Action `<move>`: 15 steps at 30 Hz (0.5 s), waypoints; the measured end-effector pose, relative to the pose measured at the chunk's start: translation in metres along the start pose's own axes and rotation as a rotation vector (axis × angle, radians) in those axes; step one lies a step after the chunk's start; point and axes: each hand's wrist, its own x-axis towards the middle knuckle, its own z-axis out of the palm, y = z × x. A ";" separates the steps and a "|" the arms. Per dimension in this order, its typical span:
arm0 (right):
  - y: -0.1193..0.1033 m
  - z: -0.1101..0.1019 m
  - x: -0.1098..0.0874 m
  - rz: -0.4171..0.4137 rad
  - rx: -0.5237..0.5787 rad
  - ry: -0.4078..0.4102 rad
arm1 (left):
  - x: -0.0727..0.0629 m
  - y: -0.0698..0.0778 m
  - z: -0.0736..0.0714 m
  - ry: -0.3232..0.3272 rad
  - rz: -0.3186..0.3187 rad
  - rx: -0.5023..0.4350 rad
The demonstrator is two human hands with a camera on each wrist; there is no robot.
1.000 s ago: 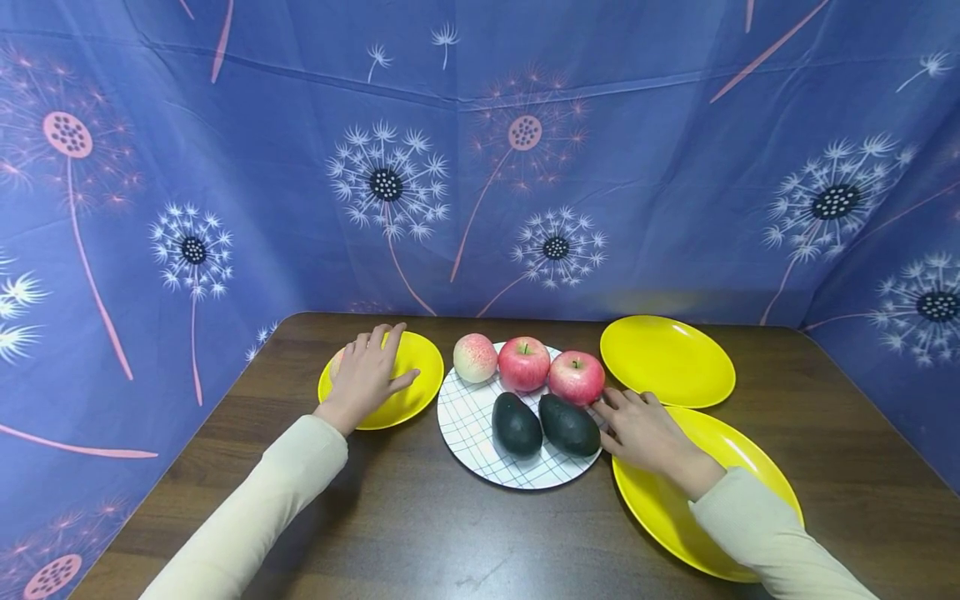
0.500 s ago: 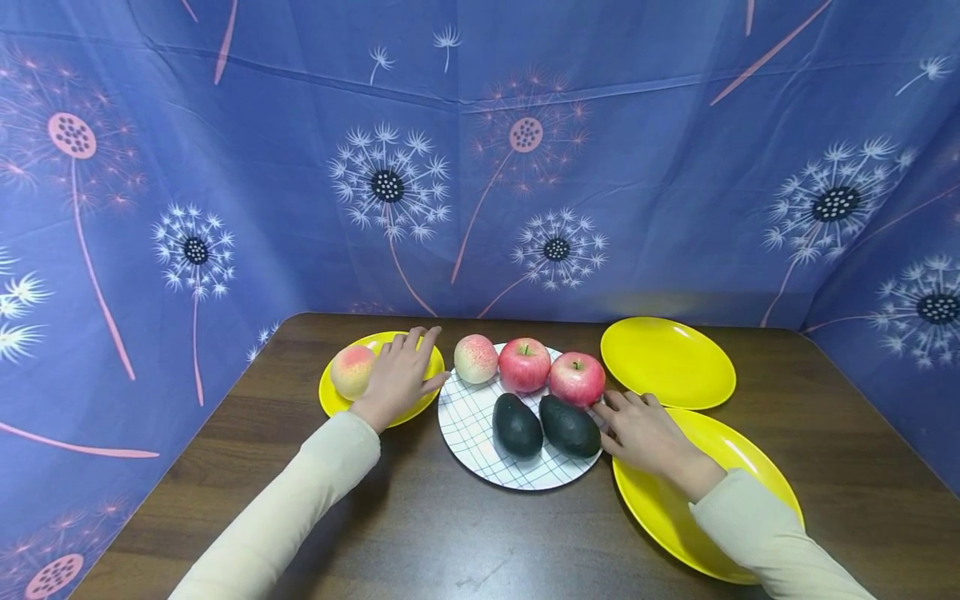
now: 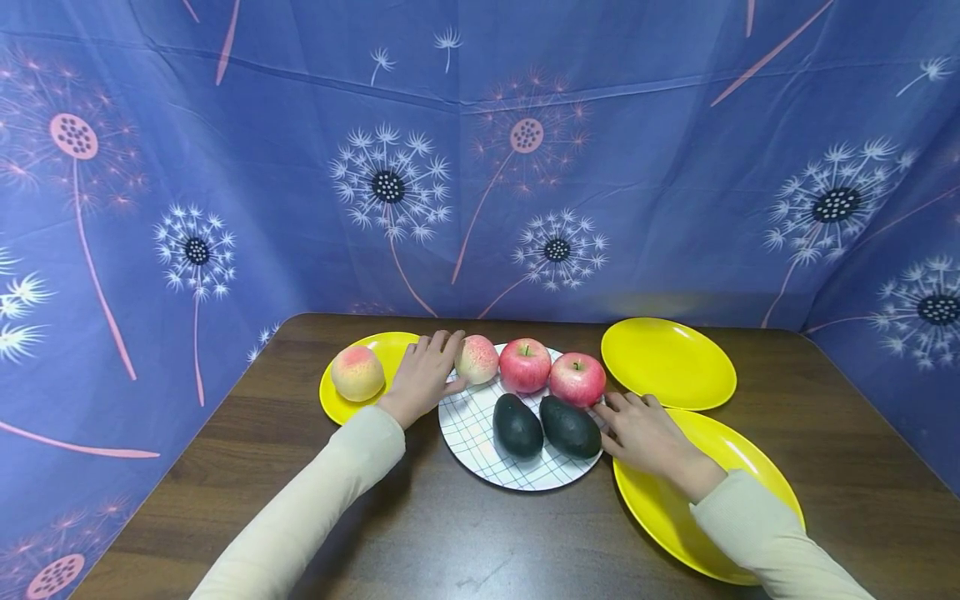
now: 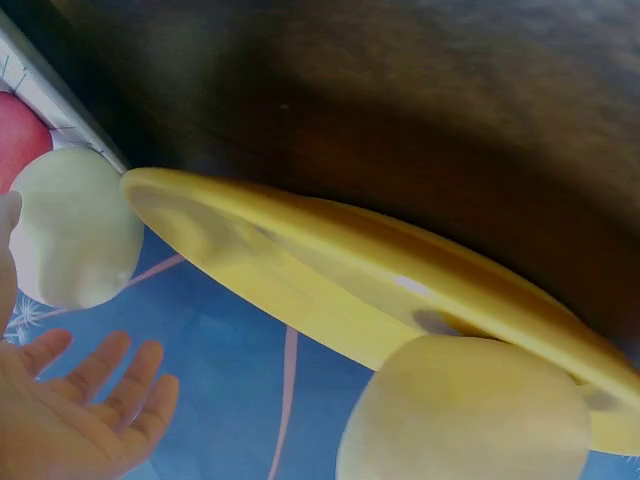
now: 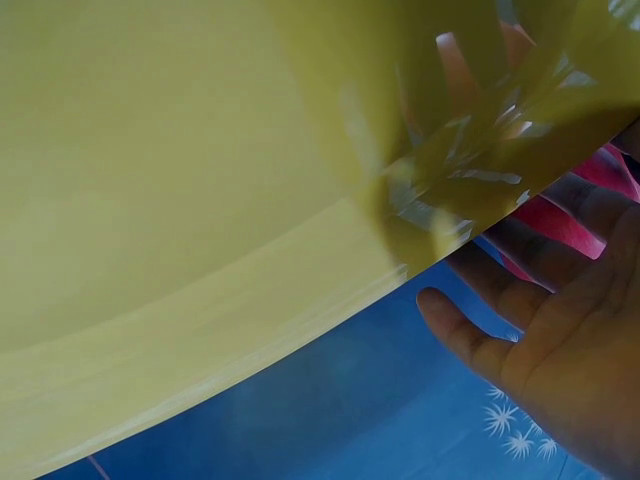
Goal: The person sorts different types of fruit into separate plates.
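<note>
My left hand [image 3: 423,377] is over the right side of the small yellow plate [image 3: 365,412], its spread fingertips at the near peach [image 3: 477,360] on the white checked plate [image 3: 480,467]. In the left wrist view its fingers are apart and nothing is in the palm; whether they touch this peach [image 4: 80,230] I cannot tell. Another peach [image 3: 357,373] sits on the small yellow plate. My right hand [image 3: 643,433] hovers over the large yellow plate [image 3: 697,533], fingertips beside an avocado [image 3: 570,427] and an apple [image 3: 577,379]. It grips nothing.
A second apple [image 3: 525,365] and another avocado [image 3: 517,425] share the white plate. At the back right lies another yellow plate [image 3: 667,364], against the large one. Behind the wooden table [image 3: 450,550] hangs a blue dandelion cloth [image 3: 480,167].
My left hand has moved right from the peach on the small yellow plate, leaving it there, to the peach on the white plate. The right hand has stayed in place.
</note>
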 end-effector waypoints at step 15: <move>0.001 0.001 -0.001 -0.003 0.005 0.008 | 0.017 0.016 0.007 -0.007 0.036 0.027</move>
